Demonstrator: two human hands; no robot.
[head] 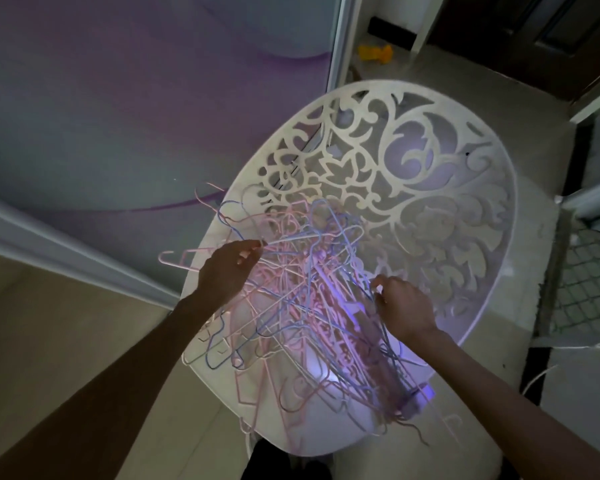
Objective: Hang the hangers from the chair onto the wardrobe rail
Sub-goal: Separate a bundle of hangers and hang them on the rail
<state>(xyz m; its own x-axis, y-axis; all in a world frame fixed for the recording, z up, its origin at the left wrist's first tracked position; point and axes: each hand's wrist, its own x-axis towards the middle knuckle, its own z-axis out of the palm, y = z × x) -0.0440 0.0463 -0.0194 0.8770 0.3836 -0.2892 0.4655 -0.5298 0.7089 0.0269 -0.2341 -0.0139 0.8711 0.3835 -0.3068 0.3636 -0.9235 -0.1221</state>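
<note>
A tangled heap of thin pink, blue and white wire hangers point(302, 306) lies on the seat of a white chair point(465, 209) with a cut-out scroll back. My left hand point(227, 268) is at the pile's left side and pinches a pale hanger wire point(312, 237) that runs to the right from its fingertips. At the pile's right side, my right hand point(404, 306) has its fingers curled round several blue hanger wires. The wardrobe rail is out of view.
A purple-grey sliding wardrobe door point(136, 116) fills the upper left, its white frame point(338, 39) beside the chair. A yellow object point(376, 53) lies on the floor behind. A dark door point(534, 36) stands at the top right, a mesh rack point(589, 289) at the right.
</note>
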